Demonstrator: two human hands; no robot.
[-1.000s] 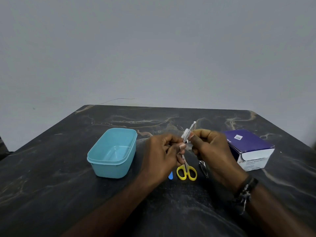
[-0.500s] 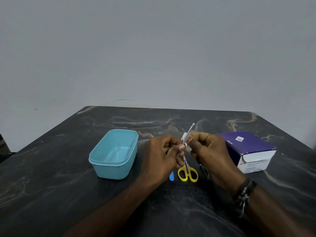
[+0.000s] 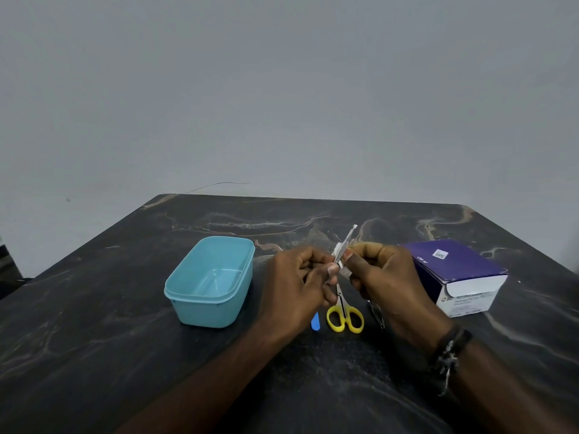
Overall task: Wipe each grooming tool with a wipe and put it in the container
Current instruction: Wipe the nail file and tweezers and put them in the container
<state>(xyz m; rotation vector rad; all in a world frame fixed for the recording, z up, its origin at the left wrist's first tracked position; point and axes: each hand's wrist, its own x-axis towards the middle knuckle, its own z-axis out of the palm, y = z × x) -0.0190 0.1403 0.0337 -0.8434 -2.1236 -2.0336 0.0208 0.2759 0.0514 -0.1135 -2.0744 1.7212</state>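
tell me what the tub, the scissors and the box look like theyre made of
Tub: plastic by the look, smooth matte teal with a moulded rim. Scissors: glossy yellow handles, likely plastic, with grey shiny blades, probably steel. Box: seemingly printed cardboard, purple and white, with folded edges.

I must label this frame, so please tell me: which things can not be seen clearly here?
Head view only:
- Slim metal tool: lower end hidden by left hand.
- White wipe: mostly covered by right hand.
- Blue flat tool: mostly behind the left hand.
- Purple cardboard box: print too small.
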